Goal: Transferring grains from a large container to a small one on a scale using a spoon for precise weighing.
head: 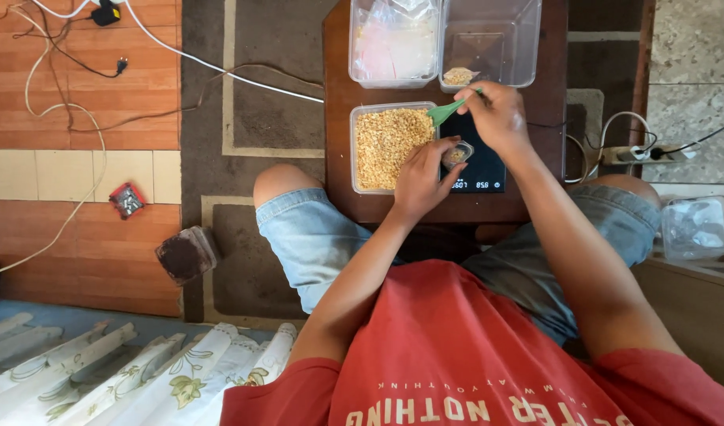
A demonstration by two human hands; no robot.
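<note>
- A small dark wooden surface point(342, 47) stands on a grey-brown rug point(275, 95), between the seated person's knees.
- On its near left sits a clear tub of yellow grain point(385, 146).
- Beside that tub, to the right, lies a black digital scale point(476, 162) carrying a small clear cup point(457, 153).
- At the far edge two clear containers stand side by side: the left container point(393, 39) holds plastic bags, the right container point(492, 39) has a little grain in one corner.
</note>
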